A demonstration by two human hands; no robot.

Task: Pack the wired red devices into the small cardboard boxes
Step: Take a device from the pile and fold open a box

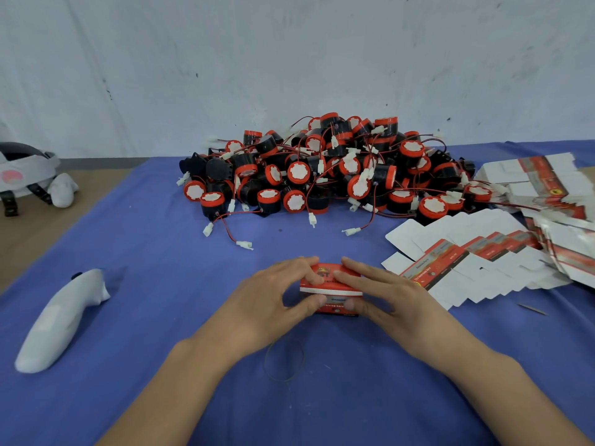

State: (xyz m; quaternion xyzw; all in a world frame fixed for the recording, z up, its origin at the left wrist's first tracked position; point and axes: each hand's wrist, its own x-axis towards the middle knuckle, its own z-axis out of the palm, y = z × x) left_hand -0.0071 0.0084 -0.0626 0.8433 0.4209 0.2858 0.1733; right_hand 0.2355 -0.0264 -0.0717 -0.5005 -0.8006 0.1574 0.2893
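A small red cardboard box stands on the blue cloth in front of me, its flaps shut. My left hand grips it from the left, fingers over the top and thumb on the front face. My right hand grips it from the right in the same way. What is inside the box is hidden. Behind it lies a big heap of red-and-black wired devices with white connectors on red and black leads.
Flat unfolded box blanks fan out at the right, with another stack behind. A white controller lies at the left, a headset at far left. A dark rubber band lies between my forearms. The wall stands behind the heap.
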